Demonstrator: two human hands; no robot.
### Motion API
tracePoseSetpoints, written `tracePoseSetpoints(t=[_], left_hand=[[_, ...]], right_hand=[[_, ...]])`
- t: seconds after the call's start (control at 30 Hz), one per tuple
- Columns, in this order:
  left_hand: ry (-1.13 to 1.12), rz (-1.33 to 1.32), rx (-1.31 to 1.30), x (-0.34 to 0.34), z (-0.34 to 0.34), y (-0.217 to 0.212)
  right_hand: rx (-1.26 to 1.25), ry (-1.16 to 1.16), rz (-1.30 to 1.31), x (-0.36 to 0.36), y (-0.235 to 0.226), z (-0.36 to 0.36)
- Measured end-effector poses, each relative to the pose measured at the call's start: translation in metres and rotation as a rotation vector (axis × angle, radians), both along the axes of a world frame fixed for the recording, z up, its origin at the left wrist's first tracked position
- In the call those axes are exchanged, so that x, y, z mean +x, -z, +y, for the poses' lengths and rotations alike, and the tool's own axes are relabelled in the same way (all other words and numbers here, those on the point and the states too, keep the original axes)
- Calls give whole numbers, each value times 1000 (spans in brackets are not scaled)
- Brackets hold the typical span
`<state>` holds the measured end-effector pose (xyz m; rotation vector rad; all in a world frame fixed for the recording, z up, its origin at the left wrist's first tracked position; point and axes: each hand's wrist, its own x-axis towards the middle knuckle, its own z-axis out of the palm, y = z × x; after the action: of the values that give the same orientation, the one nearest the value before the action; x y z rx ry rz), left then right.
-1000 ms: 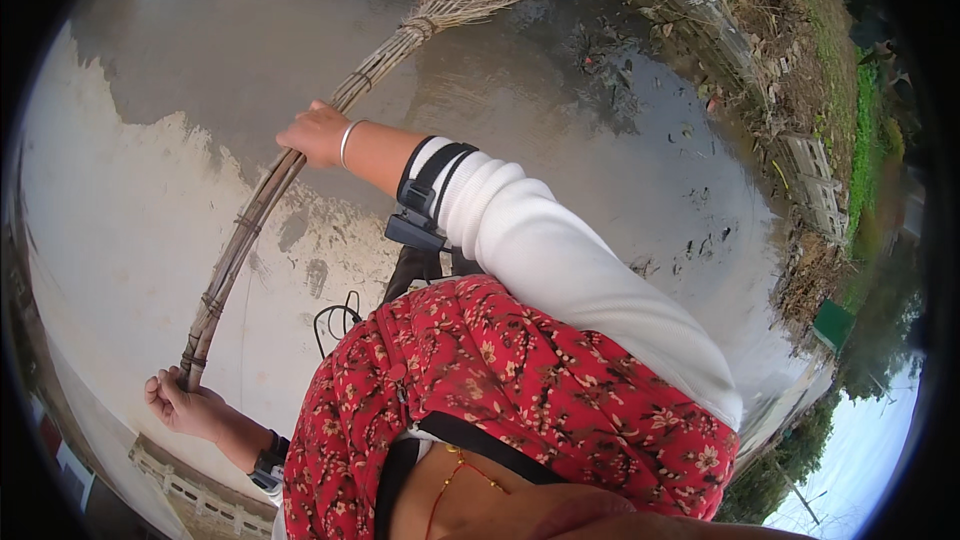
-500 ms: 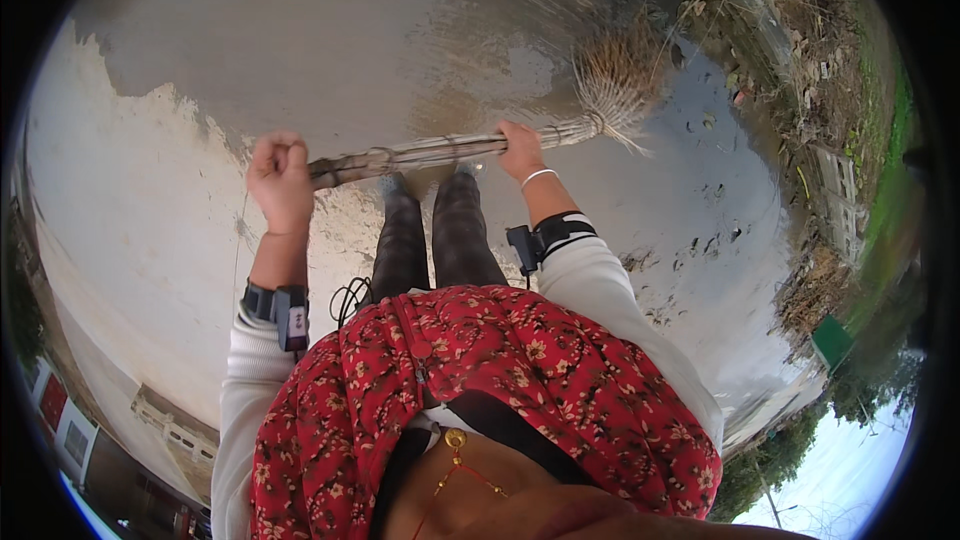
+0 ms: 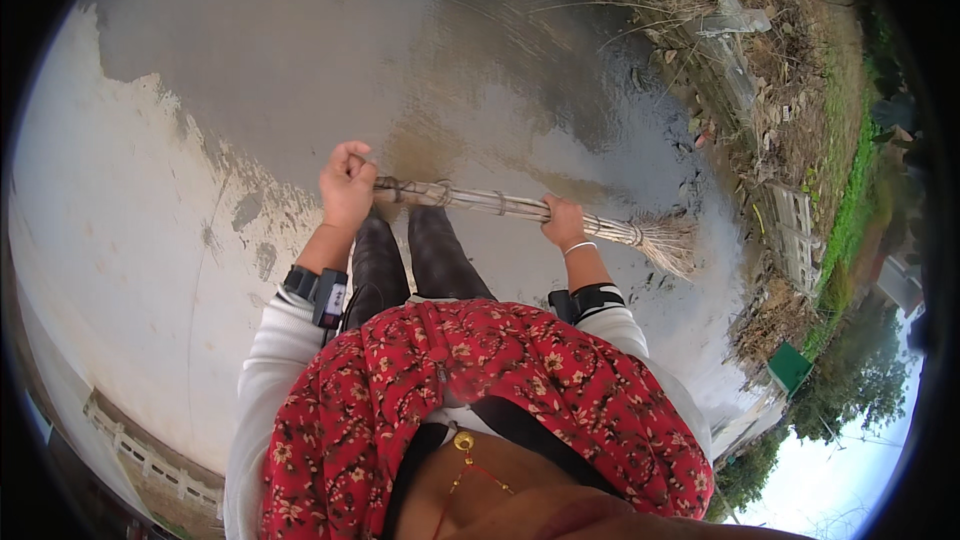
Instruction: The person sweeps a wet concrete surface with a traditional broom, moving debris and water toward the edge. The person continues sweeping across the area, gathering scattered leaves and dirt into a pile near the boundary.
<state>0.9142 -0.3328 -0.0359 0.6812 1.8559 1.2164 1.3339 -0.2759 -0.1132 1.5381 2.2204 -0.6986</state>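
A long twig broom lies across in front of me, its handle a bundle of pale sticks bound with dark ties. My left hand is closed at the handle's top end, with the index finger bent outward. Farther along, my right hand is wrapped round the lower handle, near the bristles. The splayed bristle head points to the right, over wet ground. Shallow muddy water spreads over the pavement beyond the broom. Both legs stand just below the handle.
Pale, drier concrete lies to the left, with a jagged wet edge. Along the right runs a low concrete border with dry plant litter, leaves and grass. A green box-like thing stands at the lower right.
The broom's bristle end has swung down and toward me, so the broom now slants down to the right. My left hand has moved rightward; my right hand has moved right and nearer me.
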Motion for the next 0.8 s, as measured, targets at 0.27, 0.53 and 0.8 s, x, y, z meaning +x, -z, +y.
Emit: tracePoseSetpoints(t=[0.27, 0.53, 0.8], left_hand=[[-504, 132, 196, -166, -123, -119], [-930, 419, 320, -164, -185, -203], [-483, 571, 399, -79, 8, -93]], right_hand=[[29, -345, 450, -246, -42, 47], [114, -769, 638, -455, -65, 110], [186, -548, 644, -404, 28, 278]])
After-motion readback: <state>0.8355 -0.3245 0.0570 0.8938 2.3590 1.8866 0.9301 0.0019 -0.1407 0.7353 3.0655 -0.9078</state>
